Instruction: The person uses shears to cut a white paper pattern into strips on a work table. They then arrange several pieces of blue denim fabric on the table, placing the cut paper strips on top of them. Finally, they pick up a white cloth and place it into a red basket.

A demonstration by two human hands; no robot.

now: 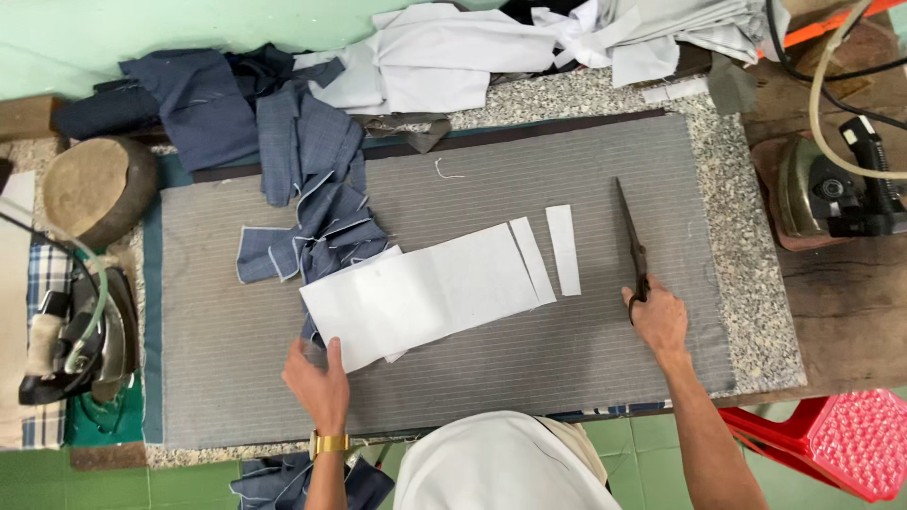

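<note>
White interfacing, a long rectangular sheet of stiff fabric [425, 297], lies slanted across the middle of the grey pinstriped cloth pad [236, 378] that covers the speckled stone bench [746, 312]. The left hand [319, 378] presses flat on the sheet's near-left corner, fingers spread and open, gripping nothing. The right hand [657, 316] is closed around the handles of dark metal tailor's shears [631, 236], whose blades lie shut on the pad, pointing toward the far edge. Two narrow white strips sit just beside the sheet's right end: one touching it [534, 260], the other a little apart [563, 249].

To cut cleanly here, I would judge it wise to keep the left palm weighing the sheet down so it cannot creep, and to run the lower blade along the pad (lifting the sheet skews the line).

Blue checked fabric pieces [312, 208] are heaped at the pad's far-left corner, partly under the sheet. An iron [76, 331] stands off the left edge, another [831, 194] off the right. No packages, labels or signs show anywhere on the bench; a red plastic stool [841, 439] stands at the near-right corner
</note>
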